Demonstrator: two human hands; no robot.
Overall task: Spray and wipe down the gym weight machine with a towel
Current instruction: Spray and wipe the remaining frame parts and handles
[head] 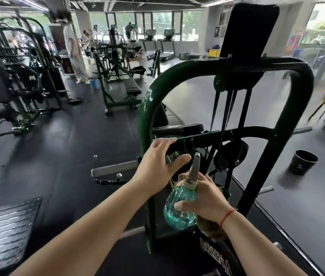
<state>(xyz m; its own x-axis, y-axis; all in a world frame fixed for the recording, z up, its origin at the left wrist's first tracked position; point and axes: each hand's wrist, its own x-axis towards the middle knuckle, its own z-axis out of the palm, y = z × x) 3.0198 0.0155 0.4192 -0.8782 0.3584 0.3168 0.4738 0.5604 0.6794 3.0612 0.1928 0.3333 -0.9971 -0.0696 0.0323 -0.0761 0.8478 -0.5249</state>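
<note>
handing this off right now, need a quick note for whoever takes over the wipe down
Left hand: open, fingers spread at the black bar on the green machine frame; contact unclear.
Right hand: grips the teal spray bottle, nozzle pointing up, with the brown towel bunched under the same hand.
Done: can't tell if anything has been sprayed; no wiping under way.
Left: spray the frame and bar, then wipe with the towel.
</note>
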